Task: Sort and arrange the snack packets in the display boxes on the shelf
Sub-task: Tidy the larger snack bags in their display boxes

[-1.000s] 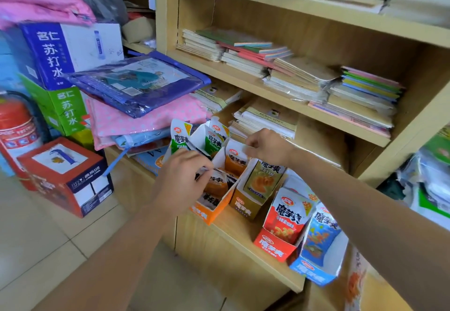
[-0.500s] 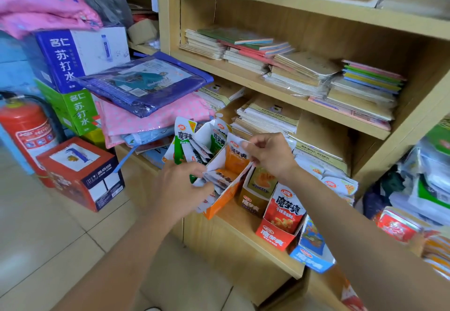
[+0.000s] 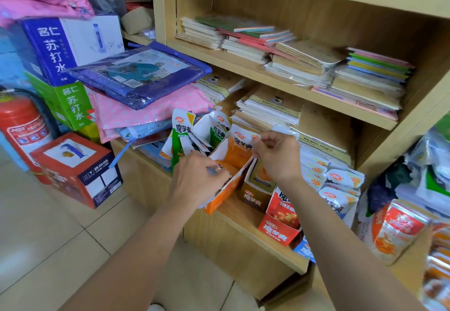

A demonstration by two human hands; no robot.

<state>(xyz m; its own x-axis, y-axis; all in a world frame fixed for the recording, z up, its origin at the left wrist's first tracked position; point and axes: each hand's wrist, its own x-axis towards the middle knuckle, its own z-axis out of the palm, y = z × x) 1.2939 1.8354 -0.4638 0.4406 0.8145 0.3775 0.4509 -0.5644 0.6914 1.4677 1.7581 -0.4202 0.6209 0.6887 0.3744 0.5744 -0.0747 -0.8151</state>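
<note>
The right hand [image 3: 277,157] has its grip closed in a pinch, thumb and forefinger on the white top edge of an orange foil snack packet [image 3: 239,147] that stands upright at the back of an open orange cardboard display box [image 3: 219,198]. This box sits tilted at the front of the lower wooden shelf [image 3: 243,215], its near end jutting over the shelf's edge. The left hand [image 3: 194,179] is over that near end with fingers curled down among the packets lying inside; whether its grip has closed on a packet or on the box rim I cannot tell. Just to the left, a green-and-white snack packet [image 3: 181,135] stands upright beside a green display box with a white inner flap [image 3: 207,130]. To the right of the orange box stand a brown display box [image 3: 254,194], then a red display box [image 3: 277,232] and, at the shelf's edge, a blue display box [image 3: 304,250] mostly hidden by the right forearm. A loose heap of white-topped snack packets [image 3: 338,181] lies behind them. Stacks of paper notebooks [image 3: 299,62] fill the shelf above, and on the tiled floor at left stand a red fire extinguisher [image 3: 22,125] and a red-and-navy carton [image 3: 78,172]
</note>
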